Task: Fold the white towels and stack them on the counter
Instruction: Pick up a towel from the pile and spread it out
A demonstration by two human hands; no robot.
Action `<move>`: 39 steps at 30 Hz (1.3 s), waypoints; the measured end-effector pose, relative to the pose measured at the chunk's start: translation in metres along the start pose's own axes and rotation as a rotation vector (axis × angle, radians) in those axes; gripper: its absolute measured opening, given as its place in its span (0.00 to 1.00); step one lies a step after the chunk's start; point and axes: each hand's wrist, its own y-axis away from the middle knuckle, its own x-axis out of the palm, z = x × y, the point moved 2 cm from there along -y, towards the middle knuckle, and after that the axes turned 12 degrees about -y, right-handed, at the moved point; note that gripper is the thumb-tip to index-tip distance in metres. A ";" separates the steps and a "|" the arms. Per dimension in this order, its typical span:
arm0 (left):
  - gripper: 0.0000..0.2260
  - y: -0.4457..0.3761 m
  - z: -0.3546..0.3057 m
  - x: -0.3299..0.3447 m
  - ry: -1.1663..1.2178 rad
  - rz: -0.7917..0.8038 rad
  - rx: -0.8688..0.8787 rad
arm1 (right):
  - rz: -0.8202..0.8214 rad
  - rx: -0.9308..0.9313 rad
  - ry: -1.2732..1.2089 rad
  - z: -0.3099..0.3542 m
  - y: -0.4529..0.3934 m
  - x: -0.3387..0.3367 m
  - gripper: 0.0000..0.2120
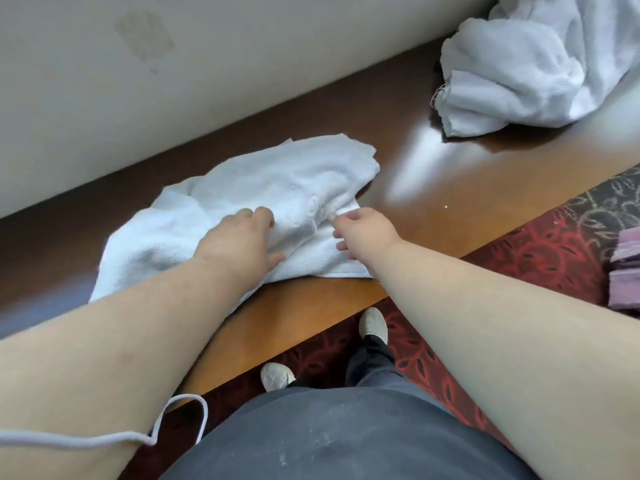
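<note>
A rumpled white towel (277, 181) lies on the brown wooden counter (450, 188), close to its front edge. My left hand (239, 240) lies on the towel's middle with its fingers curled into the cloth. My right hand (363, 230) is at the towel's near right edge, its fingertips pinching a fold of the cloth. A heap of unfolded white towels (519, 64) sits at the counter's far right against the wall.
A pale wall (173, 81) runs along the back of the counter. Below the front edge is a red patterned carpet (536, 258), where my two white shoes stand. Something purple and folded (627, 268) shows at the right edge. A white cord (104, 441) hangs across my left forearm.
</note>
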 end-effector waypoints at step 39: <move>0.23 0.120 0.157 0.027 0.497 -0.456 -0.552 | 0.226 0.177 -0.956 0.095 0.098 0.192 0.13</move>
